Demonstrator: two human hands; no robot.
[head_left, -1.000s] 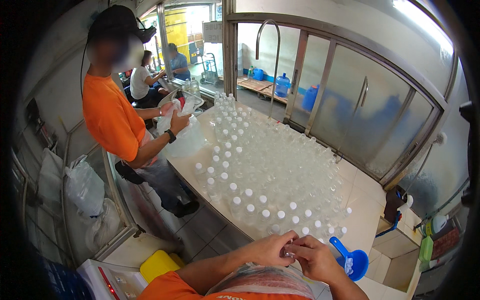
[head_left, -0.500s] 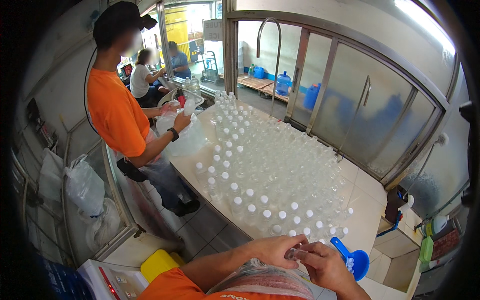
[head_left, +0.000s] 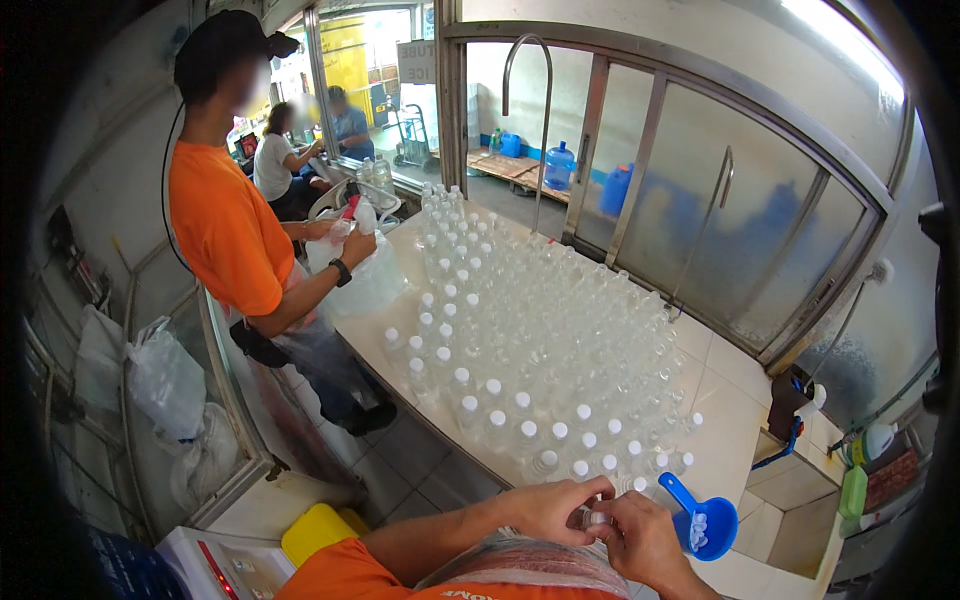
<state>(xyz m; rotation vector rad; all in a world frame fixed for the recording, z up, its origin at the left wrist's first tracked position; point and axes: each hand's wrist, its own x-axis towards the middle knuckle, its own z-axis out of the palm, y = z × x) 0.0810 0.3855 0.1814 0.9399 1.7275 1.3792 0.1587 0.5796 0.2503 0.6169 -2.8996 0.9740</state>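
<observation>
My left hand (head_left: 548, 512) is closed around a small clear plastic bottle (head_left: 588, 518) just beyond the table's front edge, close to my body. At the bottle's top, the fingers of my right hand (head_left: 642, 538) pinch together; they hide most of the neck and any cap there. To the right of my right hand, a blue plastic dipper (head_left: 680, 490) sits on the table with several white caps (head_left: 698, 530) in it. Beyond my hands stand many clear bottles (head_left: 560, 330), upright and packed close. White caps top those along the left and near sides; many in the middle look uncapped.
A pale table (head_left: 728, 425) carries the bottles. At its far left, a co-worker in an orange shirt (head_left: 225, 220) handles a clear plastic bag (head_left: 370, 275). Curved metal taps (head_left: 548, 130) rise along the back. A yellow container (head_left: 318, 530) stands at lower left.
My right hand has shifted left and closer in around the bottle's top. My left hand still grips the bottle. A red strip now shows at the co-worker's bag, and the view has shifted slightly.
</observation>
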